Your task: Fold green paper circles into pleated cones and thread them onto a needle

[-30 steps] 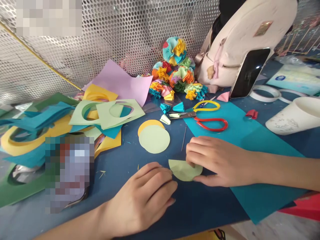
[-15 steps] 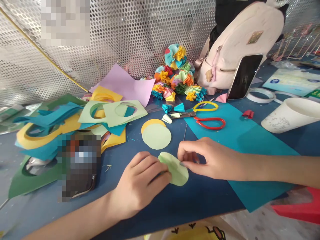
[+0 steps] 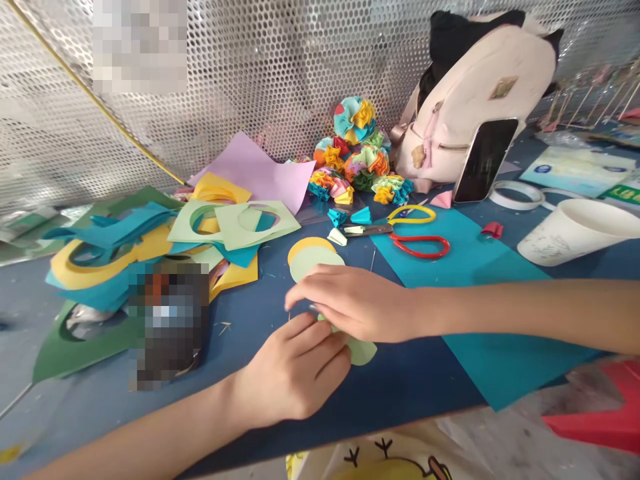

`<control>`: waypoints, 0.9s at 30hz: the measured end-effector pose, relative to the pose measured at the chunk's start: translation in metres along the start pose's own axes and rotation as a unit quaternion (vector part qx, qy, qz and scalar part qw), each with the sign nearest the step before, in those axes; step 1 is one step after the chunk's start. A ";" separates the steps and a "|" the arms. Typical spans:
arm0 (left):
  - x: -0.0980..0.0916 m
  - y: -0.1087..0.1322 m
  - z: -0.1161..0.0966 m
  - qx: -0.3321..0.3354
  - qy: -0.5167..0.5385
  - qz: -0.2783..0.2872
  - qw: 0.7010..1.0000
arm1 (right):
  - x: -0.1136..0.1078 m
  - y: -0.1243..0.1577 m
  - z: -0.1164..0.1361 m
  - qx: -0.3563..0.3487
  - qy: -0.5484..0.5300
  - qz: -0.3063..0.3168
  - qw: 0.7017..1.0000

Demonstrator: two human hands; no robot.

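Two hands close over a pale green paper disc (image 3: 361, 351) on the desk (image 3: 415, 400). The right hand (image 3: 355, 303) lies across its top, and the left hand (image 3: 293, 373) sits just below, with the left fingers (image 3: 317, 340) curled beside it. Neither clearly grips it, I cannot tell. Mostly hidden, its long axis is unclear; its rim shows lower right of the fingers.

Nothing legible at my worktable: print on a pale blue card (image 3: 577, 171) and a green label (image 3: 623, 194) at far right is too small to read; two pixelated patches (image 3: 140, 47) (image 3: 167, 320) hide whatever they cover.
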State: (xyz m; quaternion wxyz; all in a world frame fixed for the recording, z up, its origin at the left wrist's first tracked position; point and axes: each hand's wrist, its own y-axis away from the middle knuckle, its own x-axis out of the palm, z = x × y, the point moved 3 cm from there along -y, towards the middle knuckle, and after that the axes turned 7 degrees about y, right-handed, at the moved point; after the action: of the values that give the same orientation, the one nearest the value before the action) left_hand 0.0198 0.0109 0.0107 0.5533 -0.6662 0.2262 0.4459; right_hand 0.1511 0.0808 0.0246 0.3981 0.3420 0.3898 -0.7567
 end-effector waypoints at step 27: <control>-0.008 0.005 0.001 0.018 0.002 -0.015 1.000 | 0.024 -0.086 -0.014 -0.168 0.018 0.045 0.985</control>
State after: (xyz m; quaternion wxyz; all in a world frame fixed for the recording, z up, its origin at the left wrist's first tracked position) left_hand 0.0112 0.0087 0.0151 0.5715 -0.6604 0.2254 0.4319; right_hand 0.0685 0.1169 0.0255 0.4764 0.3008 0.5027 -0.6556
